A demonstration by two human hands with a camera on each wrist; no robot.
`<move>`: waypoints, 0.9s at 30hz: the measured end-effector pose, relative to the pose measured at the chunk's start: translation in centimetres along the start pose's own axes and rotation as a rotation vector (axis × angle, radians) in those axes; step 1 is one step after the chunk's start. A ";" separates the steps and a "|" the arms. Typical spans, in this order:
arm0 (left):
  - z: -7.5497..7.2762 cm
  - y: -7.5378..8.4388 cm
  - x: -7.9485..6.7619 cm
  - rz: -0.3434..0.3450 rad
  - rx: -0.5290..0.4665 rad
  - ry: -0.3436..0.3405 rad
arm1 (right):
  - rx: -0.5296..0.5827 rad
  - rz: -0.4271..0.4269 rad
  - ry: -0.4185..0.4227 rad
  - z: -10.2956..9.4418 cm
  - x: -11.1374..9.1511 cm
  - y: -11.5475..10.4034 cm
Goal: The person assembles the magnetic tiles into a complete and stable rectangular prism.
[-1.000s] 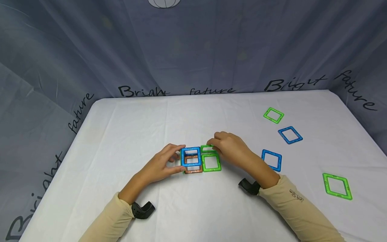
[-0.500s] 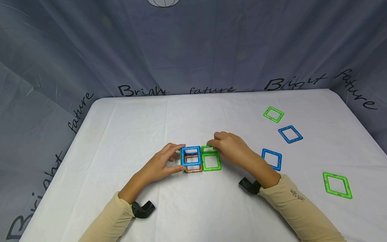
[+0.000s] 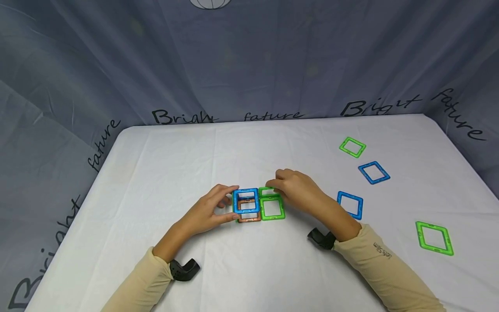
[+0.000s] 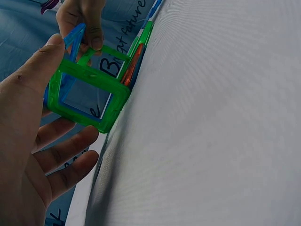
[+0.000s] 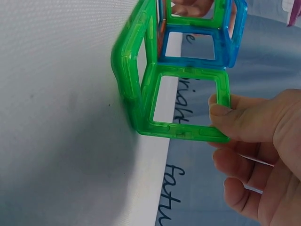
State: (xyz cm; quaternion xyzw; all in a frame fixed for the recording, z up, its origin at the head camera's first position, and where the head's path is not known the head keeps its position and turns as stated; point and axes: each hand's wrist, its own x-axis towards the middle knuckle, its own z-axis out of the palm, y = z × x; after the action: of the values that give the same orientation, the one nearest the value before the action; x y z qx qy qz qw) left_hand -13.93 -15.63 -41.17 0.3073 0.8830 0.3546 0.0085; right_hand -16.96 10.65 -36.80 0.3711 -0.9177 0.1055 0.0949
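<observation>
Square magnetic tiles stand joined into a small structure at mid-table. My left hand (image 3: 212, 208) grips its left part between thumb and index finger, at a green upright tile (image 4: 77, 115) and the blue tile (image 3: 246, 211) on top. In the left wrist view the other fingers lie spread below. An orange tile (image 3: 249, 220) lies flat under the blue one, and a green tile (image 3: 273, 217) lies flat to its right. My right hand (image 3: 298, 190) pinches the upper edge of another green upright tile (image 5: 186, 132), which stands at the back beside an upright blue tile (image 5: 188, 61).
Loose tiles lie on the right of the white-covered table (image 3: 273, 268): a near green tile (image 3: 449, 242), a blue tile (image 3: 360, 209) by the right forearm, a farther blue tile (image 3: 381, 180) and a far green tile (image 3: 356, 142). A grey curtain (image 3: 249, 65) hangs behind.
</observation>
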 end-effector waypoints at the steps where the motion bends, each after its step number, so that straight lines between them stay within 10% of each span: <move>1: 0.0 0.0 0.0 -0.001 0.001 0.000 | 0.000 -0.001 -0.001 0.0 0.0 0.0; 27: 0.0 0.0 0.0 -0.020 -0.003 -0.009 | 0.059 0.042 -0.113 -0.7 -0.2 1.0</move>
State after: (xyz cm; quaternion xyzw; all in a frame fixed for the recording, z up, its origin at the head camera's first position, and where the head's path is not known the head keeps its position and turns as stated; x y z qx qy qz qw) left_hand -13.91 -15.62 -41.16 0.3002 0.8855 0.3543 0.0162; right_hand -17.40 11.68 -36.27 0.3596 -0.9257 0.1132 0.0297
